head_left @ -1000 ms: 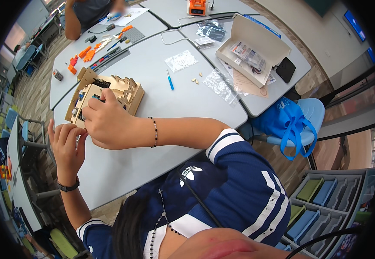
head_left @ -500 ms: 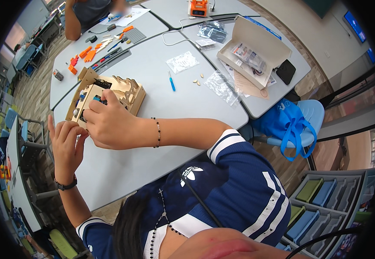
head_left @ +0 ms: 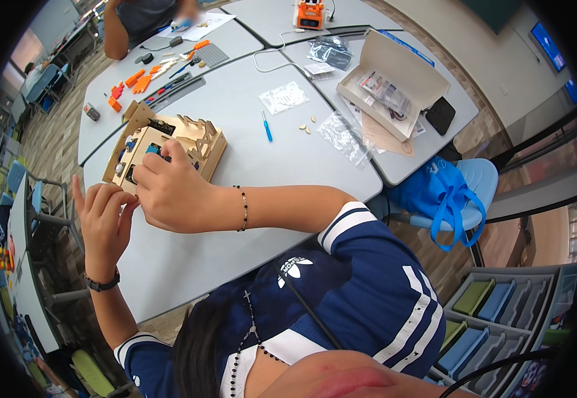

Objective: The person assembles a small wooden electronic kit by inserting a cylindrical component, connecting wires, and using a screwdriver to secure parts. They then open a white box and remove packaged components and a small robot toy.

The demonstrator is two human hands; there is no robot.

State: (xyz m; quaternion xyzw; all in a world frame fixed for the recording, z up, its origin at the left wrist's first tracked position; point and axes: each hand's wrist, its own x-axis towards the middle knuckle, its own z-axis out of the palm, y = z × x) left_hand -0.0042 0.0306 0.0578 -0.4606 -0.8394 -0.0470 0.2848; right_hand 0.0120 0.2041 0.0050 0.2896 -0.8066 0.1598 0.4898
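Note:
A light wooden box model (head_left: 207, 159) stands on the table at the left, with cut-out upright pieces and small electronic parts, one of them blue (head_left: 153, 150), on its top. My right hand (head_left: 181, 189) lies over its near side, fingers curled; what they grip is hidden. Just to the left, my left hand (head_left: 104, 215) pinches thumb and forefinger together at the model's near corner, with the little finger raised. Whatever sits in that pinch is too small to make out. The fingertips of both hands nearly meet.
A blue screwdriver (head_left: 266, 127), small wooden bits (head_left: 305, 128) and plastic bags (head_left: 283, 97) lie right of the model. Beyond are an open white box (head_left: 421, 83) and an orange device (head_left: 309, 14). Orange bricks (head_left: 141, 84) lie far left, near another person's arm (head_left: 116, 33).
The view has shifted slightly, so the table and model sit a little lower and to the right. Both hands keep nearly the same pose at the model's near corner.

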